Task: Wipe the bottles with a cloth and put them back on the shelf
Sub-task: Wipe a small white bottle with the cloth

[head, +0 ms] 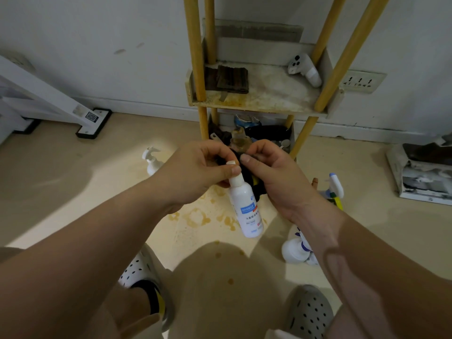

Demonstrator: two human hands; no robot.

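A white bottle with a blue label [245, 206] hangs in front of me, top up and slightly tilted. My left hand [195, 172] pinches its white cap end between thumb and fingers. My right hand [274, 174] grips a dark cloth [254, 182] with a yellow patch, bunched against the bottle's neck and shoulder. Beyond my hands stands the shelf [256, 101], with yellow poles and a stained white tray.
Other bottles stand on the floor: a white pump bottle [152, 160] at left, a spray bottle [335, 189] at right, a round white bottle [297, 250] near my right arm. A white controller [304, 68] and dark folded cloths [231, 79] lie on the shelf. Yellow stains mark the floor.
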